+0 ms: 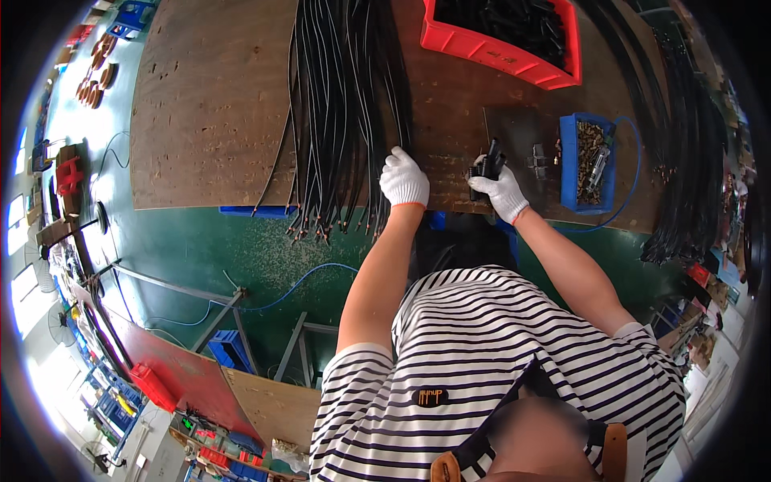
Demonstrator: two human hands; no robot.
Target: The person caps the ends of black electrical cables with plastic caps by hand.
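In a white knit glove, my left hand is closed at the right edge of a long bundle of black cables. One black cable runs down into its curled fingers; its end is hidden by the glove. The bundle hangs over the table's near edge with bare copper-coloured tips. My right hand, gloved too, grips several short black sleeves that stick out between thumb and fingers. Beyond both hands stands a red bin heaped with similar black pieces.
Right of my right hand, a blue tray holds small brass-coloured parts and a metal air tool with a blue hose. Small metal fixtures sit on the brown wooden table. More black cables hang at the far right.
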